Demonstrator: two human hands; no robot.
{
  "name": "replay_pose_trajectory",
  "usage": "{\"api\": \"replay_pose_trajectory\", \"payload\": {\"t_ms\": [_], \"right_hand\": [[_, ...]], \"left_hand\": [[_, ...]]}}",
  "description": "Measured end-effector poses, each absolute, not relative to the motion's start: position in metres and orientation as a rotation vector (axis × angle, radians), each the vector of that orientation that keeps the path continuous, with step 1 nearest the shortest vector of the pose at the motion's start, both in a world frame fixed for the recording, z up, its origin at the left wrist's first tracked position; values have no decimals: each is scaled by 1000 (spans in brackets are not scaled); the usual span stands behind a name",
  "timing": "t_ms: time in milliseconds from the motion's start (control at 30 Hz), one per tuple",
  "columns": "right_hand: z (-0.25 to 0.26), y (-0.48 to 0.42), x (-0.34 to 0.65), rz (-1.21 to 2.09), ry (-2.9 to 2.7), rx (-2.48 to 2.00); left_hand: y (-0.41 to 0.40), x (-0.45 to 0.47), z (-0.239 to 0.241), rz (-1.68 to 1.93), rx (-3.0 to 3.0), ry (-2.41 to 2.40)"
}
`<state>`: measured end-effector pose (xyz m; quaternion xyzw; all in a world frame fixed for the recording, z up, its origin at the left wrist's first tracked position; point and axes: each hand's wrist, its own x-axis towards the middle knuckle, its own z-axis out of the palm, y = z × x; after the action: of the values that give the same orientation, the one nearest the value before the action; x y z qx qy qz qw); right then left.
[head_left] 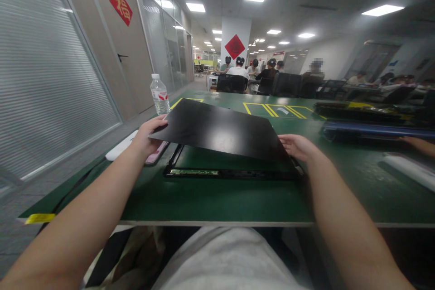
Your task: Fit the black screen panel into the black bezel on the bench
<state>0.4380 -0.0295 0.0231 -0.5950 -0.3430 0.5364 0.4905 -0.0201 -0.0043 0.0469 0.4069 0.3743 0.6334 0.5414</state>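
Note:
A thin, flat black panel (pixel 217 129) is raised in front of me and tilted. My left hand (pixel 147 136) pinches its left corner, thumb on top. On the other side my right hand (pixel 297 147) has its fingers closed against the right edge. Under the panel a black rectangular frame (pixel 251 175) lies on the green table (pixel 217 204). A green circuit board strip (pixel 195 172) shows along the frame's near side. The panel hides the frame's far part. Beneath my left hand, a pink phone-like object (pixel 158 154) is partly covered.
A water bottle (pixel 159 95) stands beyond my left hand. Yellow tape outlines (pixel 272 110) mark the table's far side. To the right are a long blue object (pixel 370 130), a blurred white object (pixel 411 170) and another person's hand (pixel 416 142). People sit farther back.

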Motion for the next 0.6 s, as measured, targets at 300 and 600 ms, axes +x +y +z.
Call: {"api": "replay_pose_trajectory", "payload": {"t_ms": [300, 600], "right_hand": [[20, -29, 439, 1106, -815, -1618], [17, -22, 446, 935, -842, -1758]], "left_hand": [[0, -17, 38, 1523, 952, 980], [-5, -6, 32, 1500, 1035, 1033]]}}
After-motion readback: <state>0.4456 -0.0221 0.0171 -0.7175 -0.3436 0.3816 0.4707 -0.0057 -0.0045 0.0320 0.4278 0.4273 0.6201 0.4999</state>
